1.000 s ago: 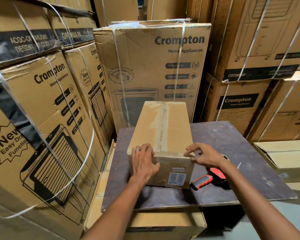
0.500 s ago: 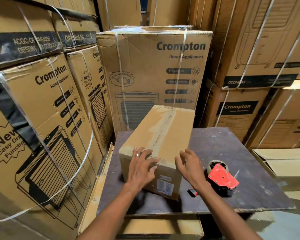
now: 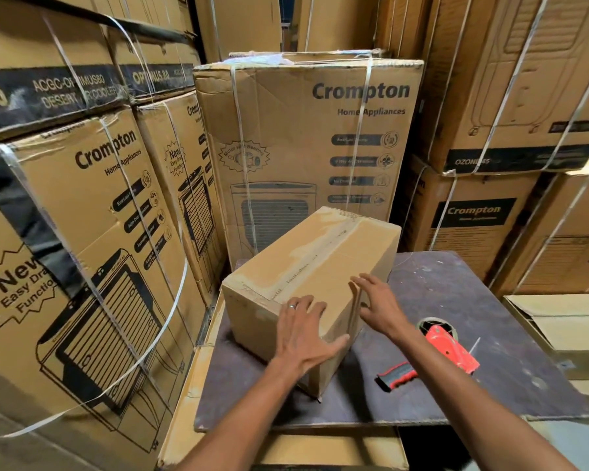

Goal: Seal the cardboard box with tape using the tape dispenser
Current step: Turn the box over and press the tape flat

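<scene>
Pressing left hand [image 3: 301, 329] on cardboard box [image 3: 306, 266] near corner, tape dispenser [image 3: 446, 348] beside

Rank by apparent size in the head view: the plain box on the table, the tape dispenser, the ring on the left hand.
1. Plain box
2. Tape dispenser
3. Ring

The gaps are too wide for camera nearness to matter.

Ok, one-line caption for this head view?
Both hands, left hand and right hand, rest open on a taped cardboard box on a dark table; the tape dispenser lies untouched beside it.

Dark board [image 3: 449, 300]: cardboard box [image 3: 286, 266], tape dispenser [image 3: 446, 351].
</scene>
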